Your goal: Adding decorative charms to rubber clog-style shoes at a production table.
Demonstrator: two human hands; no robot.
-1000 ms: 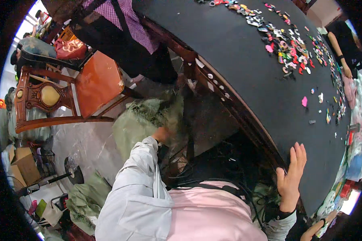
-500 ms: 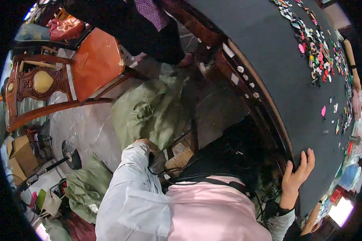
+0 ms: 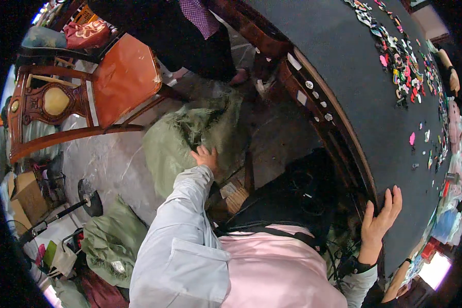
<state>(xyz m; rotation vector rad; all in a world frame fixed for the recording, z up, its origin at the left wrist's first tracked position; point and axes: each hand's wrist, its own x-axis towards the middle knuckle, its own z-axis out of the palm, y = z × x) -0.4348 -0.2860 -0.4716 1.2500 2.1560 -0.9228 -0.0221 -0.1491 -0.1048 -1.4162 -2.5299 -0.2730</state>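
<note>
You can see a wooden chair (image 3: 108,90), brown and orange, at ten o'clock, and gray floor (image 3: 108,159) with pale streaks at nine. At two o'clock is a big black-topped table (image 3: 367,97), and at four a white patch (image 3: 435,270) glows.

Landmark: the sack (image 3: 164,141), on the floor (image 3: 105,154). We have our left hand (image 3: 206,158) at its near right side. Left of the sack and slightly beyond, a chair (image 3: 126,84); behind the sack, a standing person (image 3: 164,31). Left of it on our side, a second sack (image 3: 110,238), a box (image 3: 28,194) farther left. Right of it, the counter (image 3: 339,66): our right hand (image 3: 379,220) at its near end, loose pieces (image 3: 406,72) on top.
</note>
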